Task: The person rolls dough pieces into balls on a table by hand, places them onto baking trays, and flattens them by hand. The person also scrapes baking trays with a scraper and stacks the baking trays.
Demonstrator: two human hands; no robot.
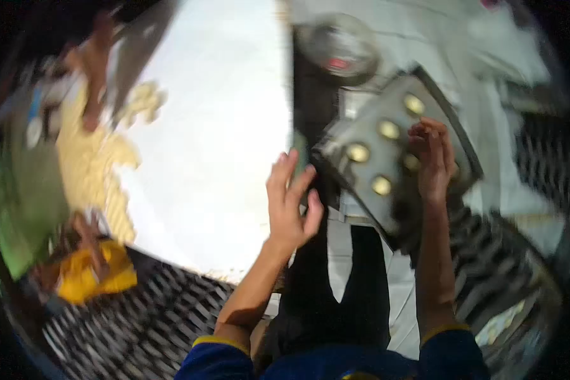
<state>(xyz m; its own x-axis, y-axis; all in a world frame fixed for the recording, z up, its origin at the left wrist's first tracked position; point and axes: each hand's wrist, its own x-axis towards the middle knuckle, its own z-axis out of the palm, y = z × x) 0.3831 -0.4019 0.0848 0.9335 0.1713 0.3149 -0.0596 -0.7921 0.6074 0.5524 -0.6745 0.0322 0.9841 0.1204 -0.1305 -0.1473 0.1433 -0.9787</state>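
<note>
My left hand [291,199] is open, its fingers spread over the right edge of the white table [215,126]. A blurred greenish thing [299,154] lies just beyond its fingertips; its kind cannot be made out. My right hand [433,158] hovers at the right side of a dark-rimmed baking tray [373,136], fingers loosely bent and apart, with nothing visible in them. Several round pale dough pieces sit spaced out on the tray, among them one dough piece [358,152] at the left. Others lie partly hidden under my right hand.
Pale dough pieces [98,158] are heaped along the table's left side, where other people's hands [95,69] work. A yellow cloth or garment [98,272] shows at lower left. A round container [341,47] stands beyond the tray. Dark slatted racks [145,310] are nearby.
</note>
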